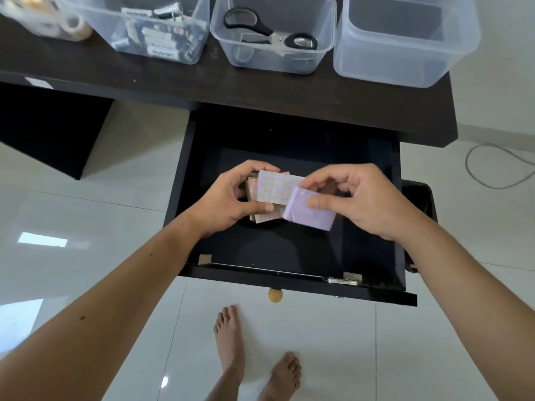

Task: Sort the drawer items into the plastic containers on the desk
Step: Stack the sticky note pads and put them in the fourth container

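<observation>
Done: scissors (270,34) and batteries (160,39) already sit in tabletop containers.
Left: your left hand (231,195) grips the paper stack (278,188); right hand (353,198) fingers pinch the lilac packet (301,215) over the drawer (289,256).
Next: the right-most container (405,68) looks empty.

Lilac packet (308,211) under right hand (359,198) thumb. White card with orange print rows (276,188) between both hands. Pinkish-tan stack (265,217) in left hand (231,198). Black drawer (289,250) below hands, tan knob (275,295). Black-handled scissors (269,31) in clear container (272,33) beyond hands.
</observation>
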Demonstrator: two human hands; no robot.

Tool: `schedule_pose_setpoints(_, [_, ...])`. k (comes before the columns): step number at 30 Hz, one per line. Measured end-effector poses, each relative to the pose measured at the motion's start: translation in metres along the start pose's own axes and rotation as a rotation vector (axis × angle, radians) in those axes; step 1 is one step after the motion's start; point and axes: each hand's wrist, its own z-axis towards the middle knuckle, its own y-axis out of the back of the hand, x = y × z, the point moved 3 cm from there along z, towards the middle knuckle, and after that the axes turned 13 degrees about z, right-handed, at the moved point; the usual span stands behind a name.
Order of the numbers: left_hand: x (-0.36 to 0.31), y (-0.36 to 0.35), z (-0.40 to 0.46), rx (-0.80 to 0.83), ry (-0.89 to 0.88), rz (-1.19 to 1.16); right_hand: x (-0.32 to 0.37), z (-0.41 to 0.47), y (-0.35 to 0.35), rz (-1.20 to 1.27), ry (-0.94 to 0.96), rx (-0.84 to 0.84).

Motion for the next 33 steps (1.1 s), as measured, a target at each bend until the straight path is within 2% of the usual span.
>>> schedule_pose_setpoints(5, [-0.001, -0.002, 0.001, 0.01, -0.007, -0.087, 0.008, 0.028, -0.008, -0.026, 0.117, -0.175])
schedule_pose_setpoints(12, [-0.005, -0.002, 0.001, 0.053, -0.034, -0.107, -0.006, 0.037, -0.02, -0.051, 0.181, -0.243])
schedule_pose_setpoints(21, [-0.04, 0.003, -0.005, 0.05, -0.023, -0.152, 0.014, 0.027, -0.016, -0.04, 0.225, -0.358])
schedule_pose_setpoints(26, [-0.085, 0.024, -0.003, 0.084, -0.034, -0.162, 0.042, 0.006, -0.009, 0.115, 0.124, -0.431])
schedule_pose_setpoints(30, [-0.132, 0.033, -0.007, 0.142, -0.049, -0.183, 0.077, -0.009, -0.004, 0.308, -0.065, -0.363])
schedule_pose_setpoints(33, [-0.169, 0.039, -0.01, 0.197, -0.073, -0.14, 0.109, -0.023, 0.004, 0.357, -0.119, -0.358])
